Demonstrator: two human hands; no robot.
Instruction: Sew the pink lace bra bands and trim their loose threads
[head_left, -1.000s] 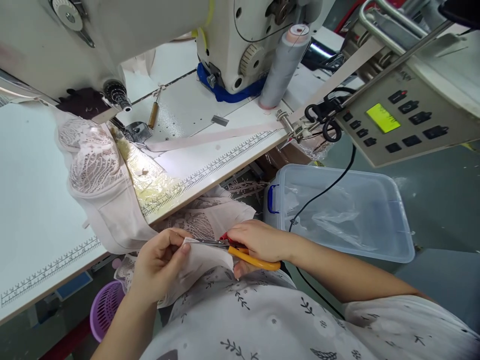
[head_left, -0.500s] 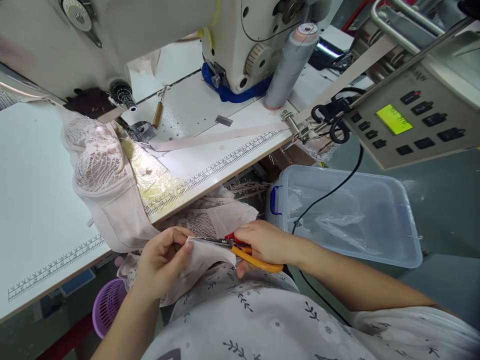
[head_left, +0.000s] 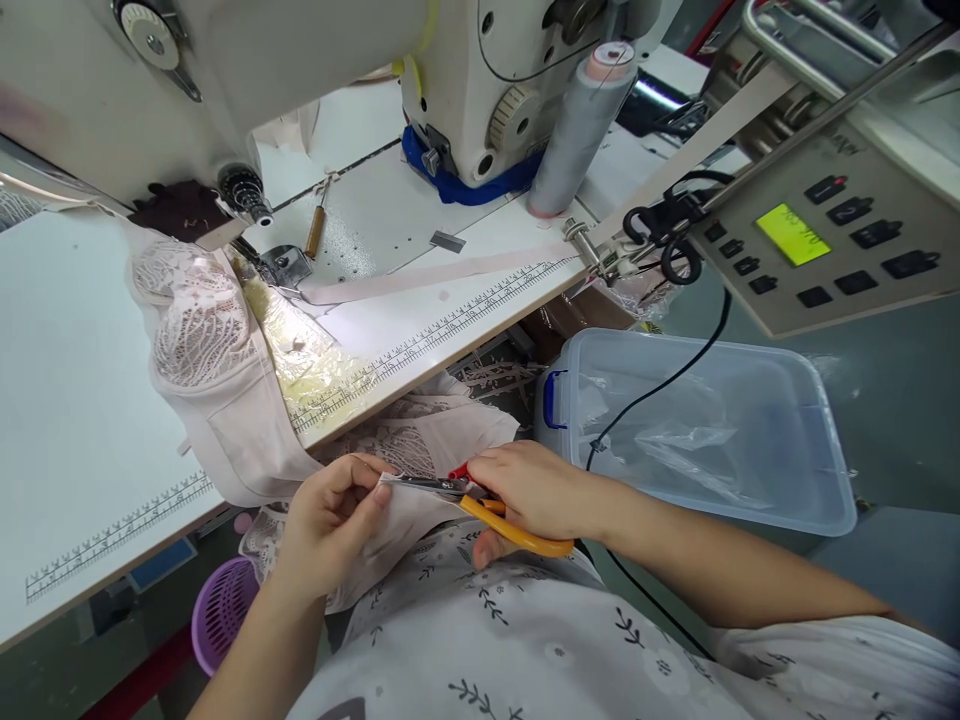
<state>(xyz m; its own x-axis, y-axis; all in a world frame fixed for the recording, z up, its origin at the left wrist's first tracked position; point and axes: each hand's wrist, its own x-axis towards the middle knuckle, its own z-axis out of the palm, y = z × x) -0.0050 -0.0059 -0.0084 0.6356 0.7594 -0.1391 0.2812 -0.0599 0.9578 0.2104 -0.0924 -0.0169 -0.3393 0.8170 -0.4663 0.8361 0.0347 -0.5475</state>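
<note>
My left hand (head_left: 330, 525) pinches the edge of a pale pink fabric piece (head_left: 405, 512) between thumb and fingers, just above my lap. My right hand (head_left: 532, 492) is wrapped round a pair of scissors (head_left: 521, 530) with orange and red handles. Their blades point left along the fabric edge, with the tips close to my left fingertips. A pale pink lace bra-like garment (head_left: 206, 345) lies over the table edge under the sewing machine. More lace fabric (head_left: 401, 440) hangs below the table behind my hands; whether it is all one garment I cannot tell.
The sewing machine (head_left: 330, 60) stands on a white table (head_left: 67, 380) with ruler strips. A thread cone (head_left: 577, 135), a wooden-handled tool (head_left: 316, 230) and a control panel (head_left: 817, 235) are near it. Below are a clear plastic bin (head_left: 750, 440) and a purple basket (head_left: 221, 610).
The scissors' orange handle has swung a little lower, away from the red one. The pale fabric edge by the blades has shifted. My left hand keeps its pinch.
</note>
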